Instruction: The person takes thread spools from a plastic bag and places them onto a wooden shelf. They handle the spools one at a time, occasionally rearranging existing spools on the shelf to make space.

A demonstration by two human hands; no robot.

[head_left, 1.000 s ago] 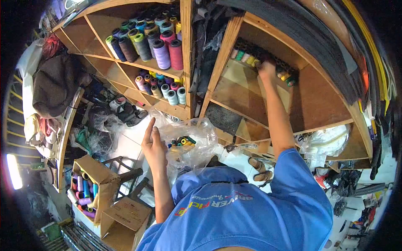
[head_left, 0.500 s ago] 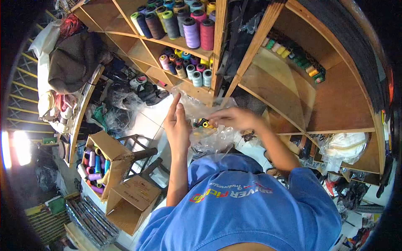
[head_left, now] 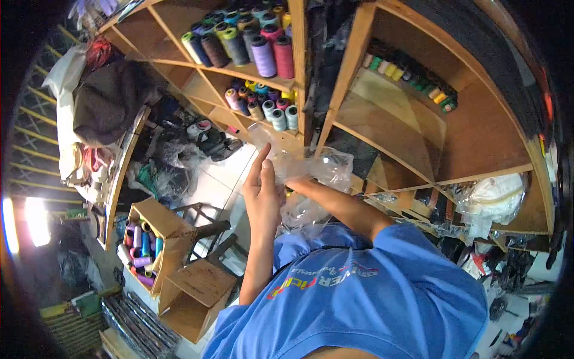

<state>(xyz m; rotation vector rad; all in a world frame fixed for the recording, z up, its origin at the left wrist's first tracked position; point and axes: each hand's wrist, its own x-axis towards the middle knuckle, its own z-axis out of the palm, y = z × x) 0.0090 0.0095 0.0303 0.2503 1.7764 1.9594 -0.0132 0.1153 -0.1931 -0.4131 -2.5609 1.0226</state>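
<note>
— Your right hand (head_left: 302,185) has moved from the upper-right shelf (head_left: 394,113) into the clear plastic bag (head_left: 335,170) at the centre.
— Holding anything?
— Can't tell; its fingers are hidden. Your left hand (head_left: 262,190) is half open beside the bag, forefinger and thumb extended, perhaps keeping the mouth spread; its grip is unclear.
— Writing?
— "Indonesia" on your blue shirt (head_left: 359,317), lower centre; the carton's (head_left: 206,281) print, lower left, is illegible.
</note>
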